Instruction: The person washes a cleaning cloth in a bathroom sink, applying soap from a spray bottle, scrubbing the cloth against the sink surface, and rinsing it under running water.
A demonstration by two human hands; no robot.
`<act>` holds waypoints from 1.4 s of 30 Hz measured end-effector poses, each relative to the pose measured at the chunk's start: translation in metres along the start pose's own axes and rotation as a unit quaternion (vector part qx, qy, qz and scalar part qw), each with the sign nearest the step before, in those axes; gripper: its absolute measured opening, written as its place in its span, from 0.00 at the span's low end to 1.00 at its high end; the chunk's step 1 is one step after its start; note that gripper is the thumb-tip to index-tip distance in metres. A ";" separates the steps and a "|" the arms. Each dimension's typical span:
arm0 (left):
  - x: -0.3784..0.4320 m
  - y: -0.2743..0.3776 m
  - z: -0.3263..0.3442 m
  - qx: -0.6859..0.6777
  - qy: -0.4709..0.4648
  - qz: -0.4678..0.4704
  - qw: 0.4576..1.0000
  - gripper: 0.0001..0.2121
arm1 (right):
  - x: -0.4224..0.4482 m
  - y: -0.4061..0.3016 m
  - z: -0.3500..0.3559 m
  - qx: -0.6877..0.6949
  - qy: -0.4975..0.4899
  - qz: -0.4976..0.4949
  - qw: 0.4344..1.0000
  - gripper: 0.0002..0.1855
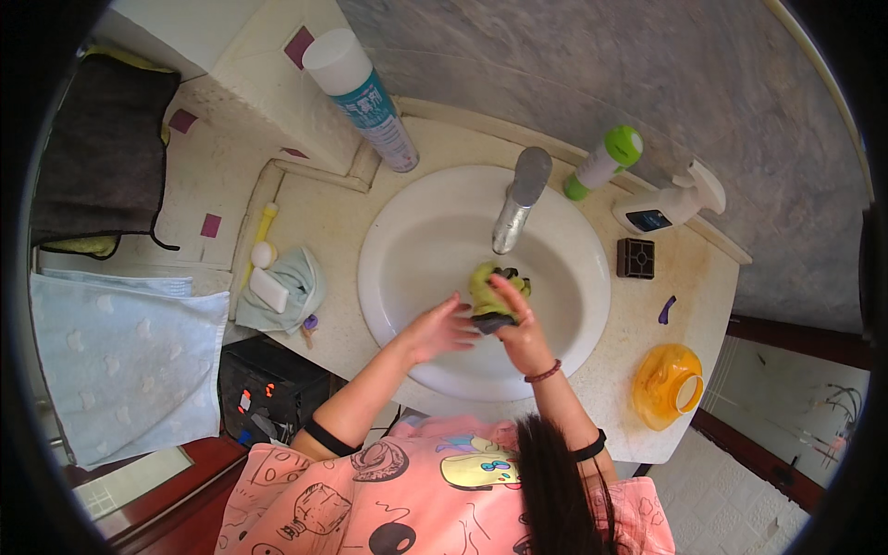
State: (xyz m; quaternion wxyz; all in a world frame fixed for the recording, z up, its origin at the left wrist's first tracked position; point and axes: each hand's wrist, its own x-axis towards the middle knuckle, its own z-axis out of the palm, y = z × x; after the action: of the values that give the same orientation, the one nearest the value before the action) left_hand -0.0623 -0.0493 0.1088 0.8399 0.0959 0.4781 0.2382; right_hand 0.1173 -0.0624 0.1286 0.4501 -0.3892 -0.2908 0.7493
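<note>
Over the white sink basin (416, 229), my right hand (522, 338) holds a crumpled yellow-green and dark grey cloth (487, 291). The cloth bunches between thumb and fingers, and part of it hides behind my hand. My left hand (437, 331) is just left of the cloth, fingers spread and blurred, with nothing visible in it. Whether its fingertips touch the cloth is hard to tell. Above the cloth juts a chrome faucet (517, 205); whether water runs from it does not show.
Along the back stand an aerosol can (368, 111), a green-capped bottle (603, 163) and a spray bottle (659, 208). A dark square box (635, 258) and an orange plastic container (659, 388) sit right. Left lie a pale cloth (302, 284) and a white soap bar (268, 290); towels (132, 354) hang beyond.
</note>
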 end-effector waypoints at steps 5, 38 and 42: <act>0.012 0.000 -0.014 -0.152 0.003 0.017 0.988 0.16 | -0.013 0.001 0.023 -0.273 -0.167 -0.070 0.945 0.35; 0.016 0.032 -0.042 0.253 0.025 0.348 0.902 0.21 | 0.076 0.079 -0.060 0.035 0.124 0.307 0.943 0.29; 0.009 0.027 -0.016 -0.139 -0.069 0.260 0.953 0.20 | 0.083 0.114 -0.015 0.439 -0.066 0.310 0.841 0.33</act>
State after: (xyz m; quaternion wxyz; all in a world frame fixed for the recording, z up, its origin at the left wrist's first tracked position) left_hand -0.0801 -0.0224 0.1038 0.7850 0.1151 0.3399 0.5049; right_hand 0.0545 -0.0349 0.0047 0.2977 -0.1703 0.1758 0.9228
